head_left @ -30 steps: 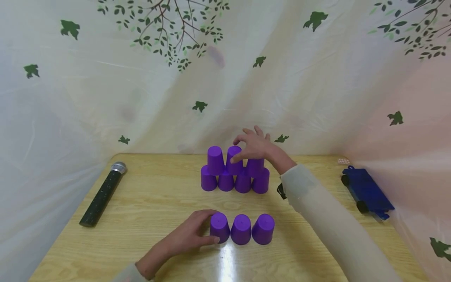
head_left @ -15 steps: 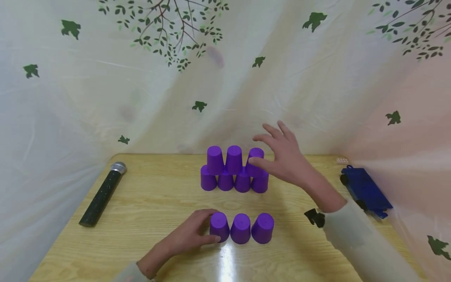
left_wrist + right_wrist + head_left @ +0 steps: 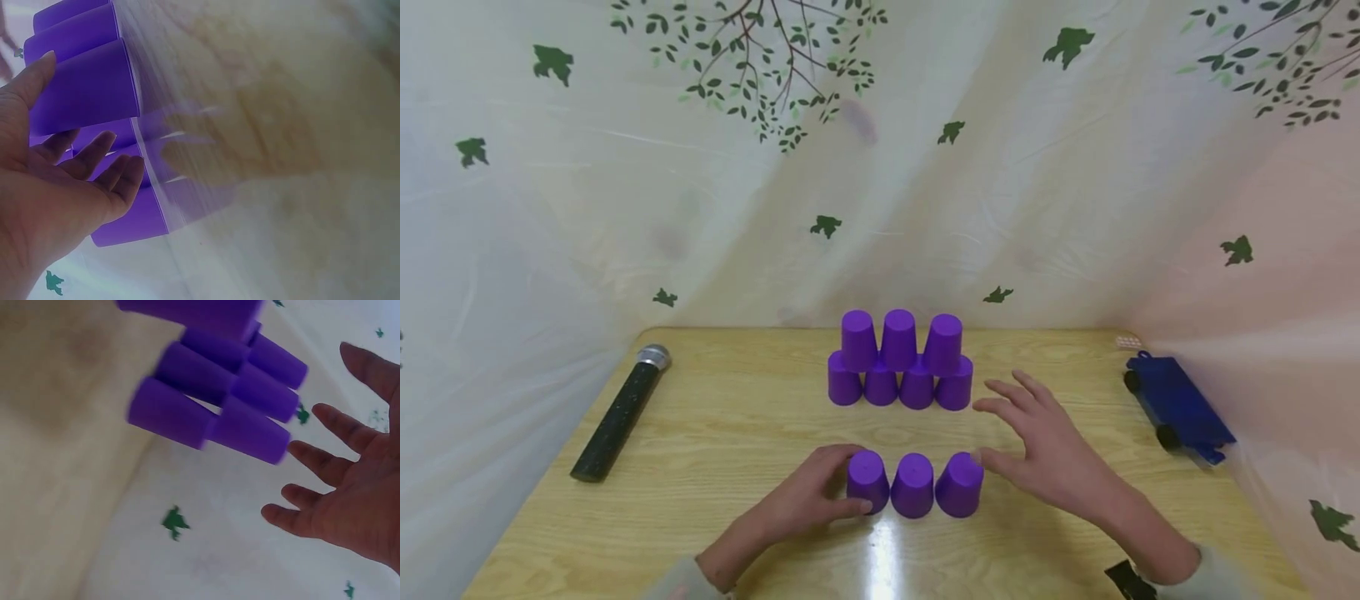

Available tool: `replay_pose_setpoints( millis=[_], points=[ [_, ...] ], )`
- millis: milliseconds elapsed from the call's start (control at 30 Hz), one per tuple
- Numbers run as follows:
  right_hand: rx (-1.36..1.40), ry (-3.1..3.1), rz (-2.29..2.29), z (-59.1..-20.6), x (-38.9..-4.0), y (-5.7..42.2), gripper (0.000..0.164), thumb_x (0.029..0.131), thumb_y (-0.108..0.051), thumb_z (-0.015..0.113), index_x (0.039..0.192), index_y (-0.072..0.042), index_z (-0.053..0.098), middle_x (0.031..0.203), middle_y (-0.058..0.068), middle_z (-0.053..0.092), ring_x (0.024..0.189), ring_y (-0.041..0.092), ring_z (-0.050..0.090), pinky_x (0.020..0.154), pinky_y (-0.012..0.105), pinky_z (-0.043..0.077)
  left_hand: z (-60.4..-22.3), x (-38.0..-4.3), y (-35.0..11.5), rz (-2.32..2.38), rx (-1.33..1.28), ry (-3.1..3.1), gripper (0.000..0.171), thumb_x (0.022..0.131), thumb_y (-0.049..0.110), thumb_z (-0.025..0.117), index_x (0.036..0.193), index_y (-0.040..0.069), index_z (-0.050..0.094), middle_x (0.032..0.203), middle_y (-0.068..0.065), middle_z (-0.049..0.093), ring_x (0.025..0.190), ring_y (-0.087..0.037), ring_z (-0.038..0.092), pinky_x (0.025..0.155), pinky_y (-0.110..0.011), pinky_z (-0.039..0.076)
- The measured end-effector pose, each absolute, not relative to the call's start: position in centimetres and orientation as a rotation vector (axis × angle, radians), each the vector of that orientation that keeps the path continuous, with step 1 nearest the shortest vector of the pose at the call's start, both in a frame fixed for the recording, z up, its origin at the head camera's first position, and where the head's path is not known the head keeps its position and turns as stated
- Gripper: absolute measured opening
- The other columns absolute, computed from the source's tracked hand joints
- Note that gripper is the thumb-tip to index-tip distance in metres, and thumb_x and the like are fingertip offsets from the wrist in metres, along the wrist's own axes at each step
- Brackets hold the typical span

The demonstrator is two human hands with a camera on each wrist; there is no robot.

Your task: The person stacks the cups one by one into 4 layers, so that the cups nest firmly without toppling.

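Purple cups [image 3: 913, 486]: likely light, slick

Your left hand [image 3: 808, 492] curls round the left near cup [image 3: 867, 483], about six o'clock from the stack [image 3: 898, 354]. Your right hand [image 3: 1056, 450], fingers spread and holding nothing, hovers at two o'clock of the right near cup [image 3: 958, 487]. Thin walls would probably flex; pinch lightly, mid-wall.

Left hand [image 3: 59, 194] round nearest purple cup [image 3: 90, 87], thumb along its side. More purple cups [image 3: 78, 34] beyond. Bench [image 3: 281, 144] glossy, mirroring cups.
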State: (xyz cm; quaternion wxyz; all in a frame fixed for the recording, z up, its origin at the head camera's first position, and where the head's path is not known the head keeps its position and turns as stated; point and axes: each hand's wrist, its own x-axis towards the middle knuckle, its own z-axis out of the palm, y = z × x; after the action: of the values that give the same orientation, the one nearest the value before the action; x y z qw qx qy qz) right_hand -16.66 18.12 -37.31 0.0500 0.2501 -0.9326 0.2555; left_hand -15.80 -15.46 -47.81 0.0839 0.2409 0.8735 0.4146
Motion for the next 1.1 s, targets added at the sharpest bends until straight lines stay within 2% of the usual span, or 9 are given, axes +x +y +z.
replay_pose_setpoints(
  millis=[200, 567, 833, 1100],
  points=[
    [0.672, -2.963, 0.998, -41.2, -16.0, 18.6, 0.069, 0.079, -0.049, 0.081, 0.135, -0.016, 0.059, 0.153, 0.012, 0.047, 0.149, 0.046, 0.021, 0.106, 0.08, 0.025, -47.8, -15.8, -15.3, 1.231, 0.707, 2.632, 0.058, 0.083, 0.044, 0.079, 0.132, 0.02, 0.059, 0.131, 0.005, 0.063, 0.129, -0.024, 0.054, 0.113, -0.057, 0.038],
    [0.666, -2.978, 1.118, -43.8, -15.7, 18.6, 0.076, 0.071, -0.05, 0.086, 0.131, -0.01, 0.062, 0.15, 0.02, 0.049, 0.145, 0.054, 0.024, 0.106, 0.082, 0.022, -47.8, -15.8, -15.2, 1.226, 0.723, 2.628, 0.058, 0.083, 0.043, 0.079, 0.131, 0.018, 0.059, 0.131, 0.002, 0.063, 0.13, -0.026, 0.052, 0.113, -0.059, 0.037],
    [0.642, -3.012, 1.167, -44.3, -16.0, 18.4, 0.072, 0.072, -0.051, 0.085, 0.13, -0.013, 0.063, 0.152, 0.017, 0.047, 0.148, 0.051, 0.02, 0.108, 0.082, 0.018, -46.9, -15.8, -15.3, 1.134, 0.74, 2.685, 0.063, 0.083, 0.044, 0.079, 0.133, 0.013, 0.058, 0.137, -0.007, 0.06, 0.135, -0.031, 0.049, 0.115, -0.058, 0.036],
    [0.652, -2.979, 1.208, -44.8, -16.0, 18.2, 0.061, 0.071, -0.047, 0.087, 0.123, -0.022, 0.067, 0.15, 0.019, 0.049, 0.147, 0.053, 0.022, 0.108, 0.082, 0.016, -45.3, -15.9, -15.5, 1.12, 0.727, 2.686, 0.068, 0.084, 0.049, 0.077, 0.137, 0.013, 0.056, 0.142, -0.007, 0.058, 0.137, -0.031, 0.047, 0.115, -0.058, 0.037]
  ],
)
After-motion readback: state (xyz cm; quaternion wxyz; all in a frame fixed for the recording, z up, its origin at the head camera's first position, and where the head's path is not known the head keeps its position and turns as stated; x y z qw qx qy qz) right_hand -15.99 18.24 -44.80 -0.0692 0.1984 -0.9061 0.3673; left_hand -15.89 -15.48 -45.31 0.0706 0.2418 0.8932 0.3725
